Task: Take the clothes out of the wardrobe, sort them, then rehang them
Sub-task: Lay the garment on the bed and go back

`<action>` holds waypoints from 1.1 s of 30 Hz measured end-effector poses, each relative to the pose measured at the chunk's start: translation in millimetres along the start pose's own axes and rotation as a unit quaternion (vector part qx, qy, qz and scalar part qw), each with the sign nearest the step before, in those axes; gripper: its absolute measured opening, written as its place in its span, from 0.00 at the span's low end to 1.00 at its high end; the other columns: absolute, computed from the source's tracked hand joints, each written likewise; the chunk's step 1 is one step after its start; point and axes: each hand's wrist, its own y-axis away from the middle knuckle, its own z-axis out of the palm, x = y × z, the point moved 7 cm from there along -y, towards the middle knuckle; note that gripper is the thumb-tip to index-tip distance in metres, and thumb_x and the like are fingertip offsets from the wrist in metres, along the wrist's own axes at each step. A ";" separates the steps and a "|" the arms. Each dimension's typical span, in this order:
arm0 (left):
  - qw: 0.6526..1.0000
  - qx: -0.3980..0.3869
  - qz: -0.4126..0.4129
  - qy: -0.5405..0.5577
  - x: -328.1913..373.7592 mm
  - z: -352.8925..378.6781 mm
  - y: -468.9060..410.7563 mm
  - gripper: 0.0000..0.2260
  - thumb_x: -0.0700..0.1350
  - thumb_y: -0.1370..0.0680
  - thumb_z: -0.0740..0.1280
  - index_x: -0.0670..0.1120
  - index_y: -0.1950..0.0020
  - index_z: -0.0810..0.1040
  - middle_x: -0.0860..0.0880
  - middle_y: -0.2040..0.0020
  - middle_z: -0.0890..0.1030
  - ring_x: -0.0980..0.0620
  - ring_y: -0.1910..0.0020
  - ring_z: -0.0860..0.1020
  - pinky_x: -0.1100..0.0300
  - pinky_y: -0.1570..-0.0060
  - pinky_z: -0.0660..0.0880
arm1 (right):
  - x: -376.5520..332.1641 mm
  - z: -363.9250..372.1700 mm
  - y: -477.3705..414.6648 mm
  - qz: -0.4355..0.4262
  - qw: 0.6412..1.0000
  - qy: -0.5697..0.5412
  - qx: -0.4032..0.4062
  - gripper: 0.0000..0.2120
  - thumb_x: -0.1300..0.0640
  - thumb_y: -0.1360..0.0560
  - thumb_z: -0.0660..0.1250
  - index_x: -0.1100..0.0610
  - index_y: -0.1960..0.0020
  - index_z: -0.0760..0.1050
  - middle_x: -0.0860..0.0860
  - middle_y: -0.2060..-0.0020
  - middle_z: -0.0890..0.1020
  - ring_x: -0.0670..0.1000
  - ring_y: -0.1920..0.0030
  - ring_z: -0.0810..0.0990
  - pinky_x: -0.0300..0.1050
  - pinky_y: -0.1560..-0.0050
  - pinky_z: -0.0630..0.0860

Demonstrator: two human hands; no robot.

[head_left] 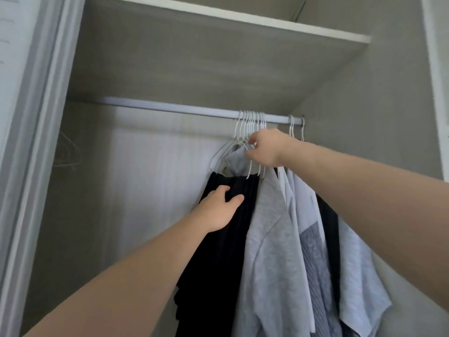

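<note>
A white rail (170,109) crosses the wardrobe, with several white hangers (250,124) bunched toward its right end. From them hang a black garment (218,276), a light grey shirt (269,239), pale blue shirts (359,276) and a striped grey one (313,251). My right hand (266,148) grips the hanger necks just under the rail. My left hand (220,206) holds the black garment near its top, thumb over the fabric and fingers behind it.
A shelf (243,18) spans the wardrobe above the rail. The left half of the rail is bare. Two more hangers (296,127) hang at the rail's far right by the side wall. The door frame (36,142) stands at the left.
</note>
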 end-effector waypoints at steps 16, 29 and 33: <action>0.998 -0.025 -0.001 0.063 -28.2 14.2 -35.3 0.36 0.68 0.26 0.58 0.51 0.23 0.62 0.49 0.31 0.75 0.49 0.36 0.75 0.54 0.36 0.72 | -36.9 36.7 -64.2 0.072 0.992 0.091 0.044 0.07 0.71 0.29 0.63 0.61 0.59 0.68 0.54 0.66 0.72 0.54 0.65 0.74 0.47 0.67 0.70; 0.996 0.007 0.032 0.078 -30.9 -10.7 -33.6 0.27 0.63 0.20 0.57 0.53 0.25 0.63 0.53 0.42 0.77 0.54 0.48 0.76 0.63 0.57 0.69 | -49.2 45.0 -81.5 0.142 0.974 -0.165 0.057 0.09 0.61 0.20 0.56 0.53 0.58 0.68 0.49 0.66 0.67 0.46 0.69 0.64 0.37 0.71 0.64; 0.992 0.039 0.050 0.108 -23.9 -29.3 -28.9 0.29 0.67 0.24 0.56 0.57 0.25 0.62 0.53 0.38 0.76 0.55 0.45 0.77 0.61 0.52 0.71 | -54.0 25.1 -83.1 0.135 0.947 -0.267 0.120 0.14 0.57 0.19 0.57 0.57 0.36 0.72 0.54 0.48 0.78 0.45 0.62 0.69 0.37 0.69 0.64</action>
